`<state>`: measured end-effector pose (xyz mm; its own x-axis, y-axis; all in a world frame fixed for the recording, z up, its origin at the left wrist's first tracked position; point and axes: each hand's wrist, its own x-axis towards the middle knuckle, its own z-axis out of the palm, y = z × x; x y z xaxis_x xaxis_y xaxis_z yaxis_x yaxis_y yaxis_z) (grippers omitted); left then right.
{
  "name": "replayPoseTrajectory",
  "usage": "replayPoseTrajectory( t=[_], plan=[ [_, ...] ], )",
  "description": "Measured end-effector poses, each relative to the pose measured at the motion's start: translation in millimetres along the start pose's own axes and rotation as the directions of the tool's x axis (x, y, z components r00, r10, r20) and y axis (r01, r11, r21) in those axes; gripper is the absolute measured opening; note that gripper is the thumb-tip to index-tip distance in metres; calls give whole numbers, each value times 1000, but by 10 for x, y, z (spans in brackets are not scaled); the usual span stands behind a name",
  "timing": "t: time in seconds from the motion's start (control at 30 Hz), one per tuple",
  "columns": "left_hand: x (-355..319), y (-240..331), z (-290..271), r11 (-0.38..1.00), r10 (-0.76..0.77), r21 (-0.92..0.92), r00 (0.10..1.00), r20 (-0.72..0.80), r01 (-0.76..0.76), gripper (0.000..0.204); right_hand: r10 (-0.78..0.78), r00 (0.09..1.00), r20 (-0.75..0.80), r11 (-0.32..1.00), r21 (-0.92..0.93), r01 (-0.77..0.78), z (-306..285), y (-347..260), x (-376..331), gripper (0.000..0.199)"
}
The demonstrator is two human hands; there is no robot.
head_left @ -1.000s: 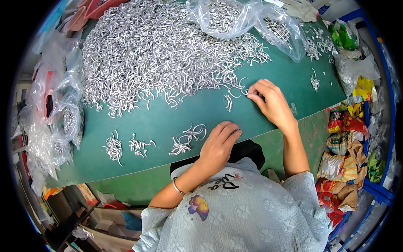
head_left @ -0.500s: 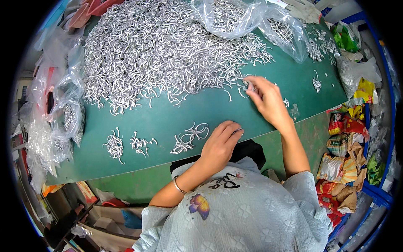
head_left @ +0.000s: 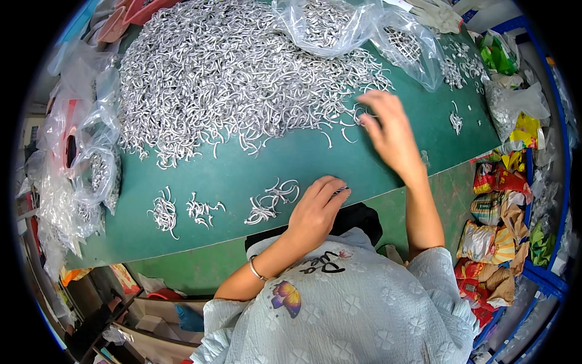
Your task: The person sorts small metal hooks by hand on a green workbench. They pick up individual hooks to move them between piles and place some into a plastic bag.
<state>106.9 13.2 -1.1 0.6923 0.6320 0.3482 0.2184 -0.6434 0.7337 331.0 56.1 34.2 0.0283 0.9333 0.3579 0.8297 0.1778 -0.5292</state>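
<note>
A big heap of small curved silvery metal pieces [head_left: 242,79] covers the far part of the green table [head_left: 206,170]. At the heap's right edge hovers my right hand [head_left: 393,136], thumb and fingers apart, slightly smeared by motion. A few loose pieces lie beside its fingertips. My left hand [head_left: 318,206] rests near the table's front edge with fingers curled together; a small glint shows between them, too hidden to name. Left of it lies a small pile of curved pieces [head_left: 270,203]. Two more little piles, a middle one [head_left: 203,210] and a left one [head_left: 164,213], sit farther left.
Clear plastic bags with metal pieces [head_left: 324,30] lie on the heap's far right. More plastic bags [head_left: 91,145] hang along the left side. Small scattered pieces [head_left: 456,118] lie at the right end. Coloured packages [head_left: 485,242] fill a blue rack beyond the table's right edge.
My right hand has shifted slightly up and right, and its thumb and fingers have spread from a near pinch. My left hand stays where it was.
</note>
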Motion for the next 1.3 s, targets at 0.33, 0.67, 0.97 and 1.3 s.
replayPoseTrajectory(
  t=[0.33, 0.67, 0.97, 1.3],
  plan=[
    [3, 1, -11, 1000, 3, -12, 1000, 6, -3, 37, 319, 943, 100, 724, 616, -310, 84, 67, 0, 20],
    [12, -6, -19, 1000, 11, 6, 1000, 15, -11, 36, -60, 984, 167, 995, 94, 44, 310, -158, -11, 39],
    [-6, -15, -8, 1000, 18, 2, 1000, 4, -18, 37, 372, 908, 195, 667, 624, -407, 82, 108, 143, 19],
    [35, 0, -8, 1000, 27, 2, 998, -50, -27, 29, -106, 987, 122, 994, 7, 106, 402, -176, 65, 37]
  ],
)
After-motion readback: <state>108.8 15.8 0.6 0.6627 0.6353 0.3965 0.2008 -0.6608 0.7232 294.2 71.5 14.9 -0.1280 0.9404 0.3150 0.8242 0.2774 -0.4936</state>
